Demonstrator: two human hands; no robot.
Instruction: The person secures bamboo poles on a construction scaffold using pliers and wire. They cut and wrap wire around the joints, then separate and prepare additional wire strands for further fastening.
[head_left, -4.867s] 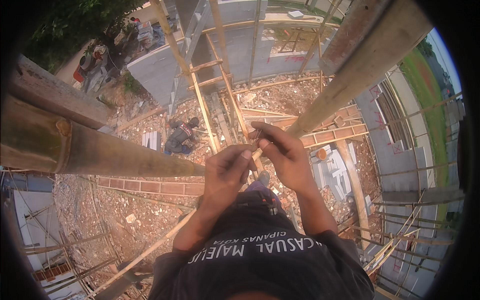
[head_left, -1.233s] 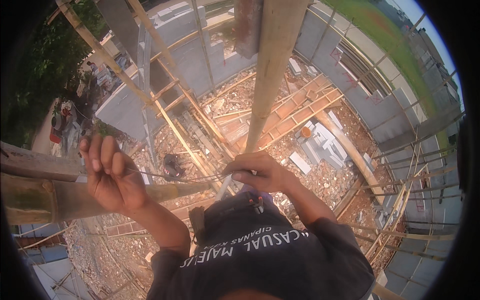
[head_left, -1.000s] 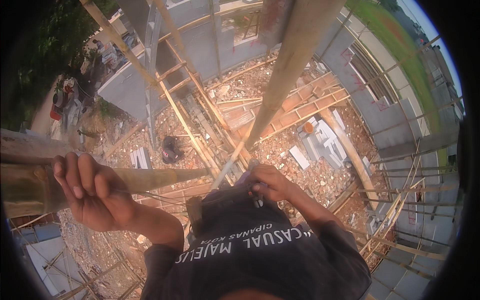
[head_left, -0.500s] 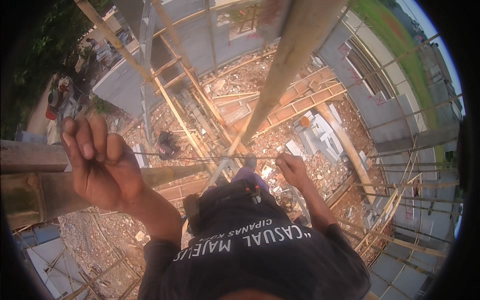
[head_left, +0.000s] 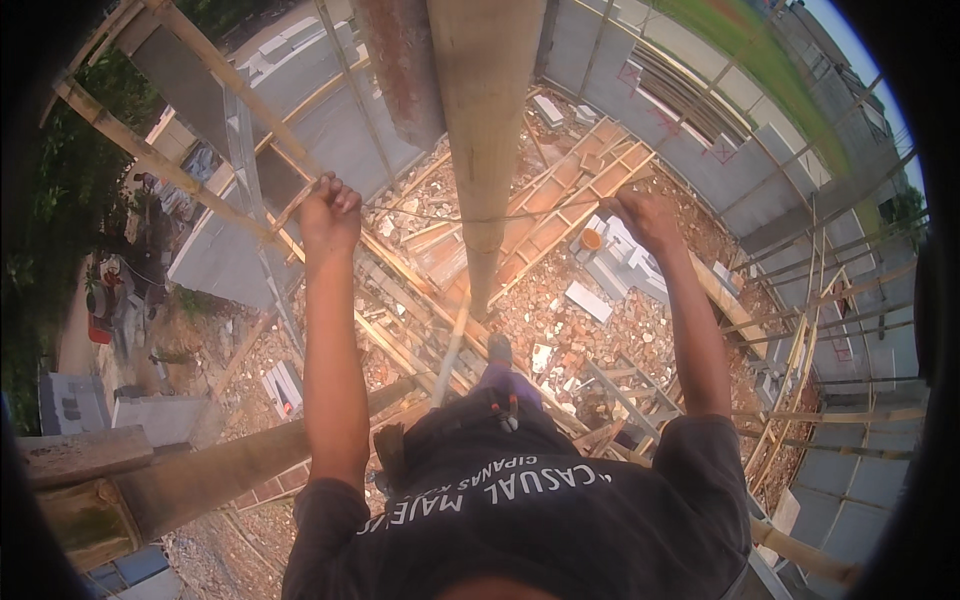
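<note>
My left hand (head_left: 330, 215) is raised ahead on the left, its fingers closed round one end of a thin dark wire (head_left: 545, 215). On the right, my right hand (head_left: 648, 215) pinches the other end. Between them the wire runs nearly straight across an upright bamboo pole (head_left: 487, 110); whether it passes before or behind the pole is hard to make out. Both arms reach forward, with the pole standing midway between the hands. Tools hang at my waist (head_left: 505, 410), too small to tell apart.
Far below lies rubble-strewn ground (head_left: 520, 370) with wooden formwork panels (head_left: 570, 205) and pale blocks (head_left: 615, 265). A thick bamboo beam (head_left: 230, 460) crosses at the lower left. Grey block walls (head_left: 700, 130) and bamboo scaffolding (head_left: 800, 370) stand around.
Both hands have moved forward and up to the pole, the left also inward to the right. The wire, earlier near my waist, now spans the pole. The view has turned.
</note>
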